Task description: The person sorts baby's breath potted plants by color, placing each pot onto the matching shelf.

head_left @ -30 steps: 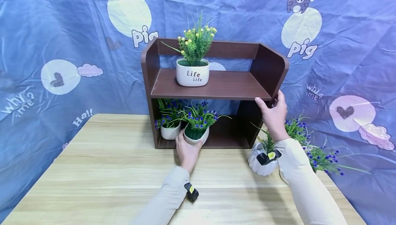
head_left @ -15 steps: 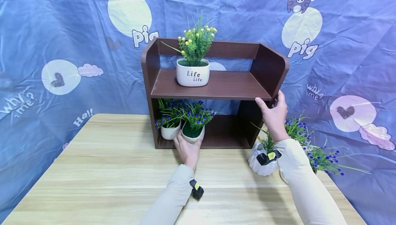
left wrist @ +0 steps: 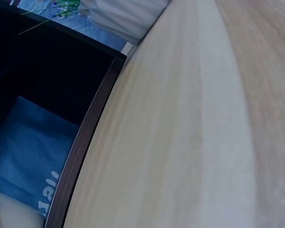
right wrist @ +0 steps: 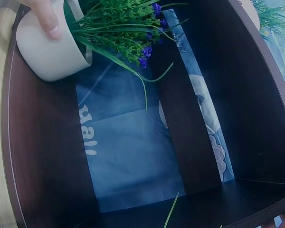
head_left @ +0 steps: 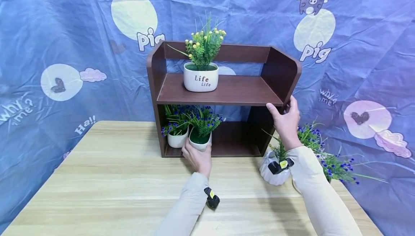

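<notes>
My left hand (head_left: 199, 160) grips a white pot (head_left: 200, 146) of blue artificial flowers at the front of the dark brown desk shelf's (head_left: 246, 90) lower compartment. The pot leans slightly; in the right wrist view a finger presses the white pot (right wrist: 42, 52) over the lower board. Just left of it, a similar white pot (head_left: 177, 141) with blue flowers stands inside the compartment. My right hand (head_left: 286, 124) holds the shelf's right side panel, thumb at the front and fingers around the outside. Only a corner of the held pot (left wrist: 14, 213) shows in the left wrist view.
A yellow-flowered plant in a white "Life" pot (head_left: 201, 81) stands on the upper board. Right of the shelf, a ribbed white pot (head_left: 270, 175) and more blue flowers (head_left: 338, 167) are partly behind my right forearm. A blue printed cloth (head_left: 97, 41) hangs behind the wooden table (head_left: 107, 185).
My left hand has shifted the held flower pot slightly left, closer to the pot beside it, and its forearm has swung to the right. My right hand keeps its place on the shelf.
</notes>
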### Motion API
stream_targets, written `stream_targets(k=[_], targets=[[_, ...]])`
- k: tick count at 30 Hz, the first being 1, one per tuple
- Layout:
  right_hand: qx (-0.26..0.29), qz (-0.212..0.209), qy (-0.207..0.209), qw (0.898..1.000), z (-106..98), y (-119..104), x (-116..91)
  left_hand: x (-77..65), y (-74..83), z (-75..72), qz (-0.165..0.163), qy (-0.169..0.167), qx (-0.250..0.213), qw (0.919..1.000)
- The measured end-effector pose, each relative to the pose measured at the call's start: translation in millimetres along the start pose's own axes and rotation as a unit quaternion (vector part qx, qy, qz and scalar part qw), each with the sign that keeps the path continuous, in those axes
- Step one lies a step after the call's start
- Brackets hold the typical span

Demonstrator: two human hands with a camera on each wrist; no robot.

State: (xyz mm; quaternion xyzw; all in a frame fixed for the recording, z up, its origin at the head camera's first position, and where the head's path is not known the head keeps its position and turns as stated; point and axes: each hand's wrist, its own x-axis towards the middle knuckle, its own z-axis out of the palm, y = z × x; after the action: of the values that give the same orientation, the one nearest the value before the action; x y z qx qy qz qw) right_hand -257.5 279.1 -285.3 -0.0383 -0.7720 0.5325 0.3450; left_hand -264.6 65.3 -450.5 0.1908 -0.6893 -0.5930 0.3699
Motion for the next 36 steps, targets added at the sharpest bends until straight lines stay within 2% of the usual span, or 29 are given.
stream_targets(k=[5, 13, 24, 36], targets=[[-0.001, -0.004, 0.007, 1.0, 1.7, 15.3, 7.7, -1.0, -0.1, 1.7, 0.008, 0.017, 0.004, 0.9998], [0.004, -0.006, 0.009, 1.0, 1.8, 14.7, 6.2, -1.2, -1.1, 3.1, 0.009, 0.02, 0.001, 0.9998], [0.004, -0.014, 0.016, 1.0, 2.5, 13.1, 4.8, -0.8, 0.3, 0.4, -0.006, -0.008, -0.007, 0.9999], [-0.003, -0.01, 0.007, 1.0, 1.3, 11.8, 4.2, 0.9, -2.8, -17.2, 0.011, -0.063, -0.028, 0.9976]])
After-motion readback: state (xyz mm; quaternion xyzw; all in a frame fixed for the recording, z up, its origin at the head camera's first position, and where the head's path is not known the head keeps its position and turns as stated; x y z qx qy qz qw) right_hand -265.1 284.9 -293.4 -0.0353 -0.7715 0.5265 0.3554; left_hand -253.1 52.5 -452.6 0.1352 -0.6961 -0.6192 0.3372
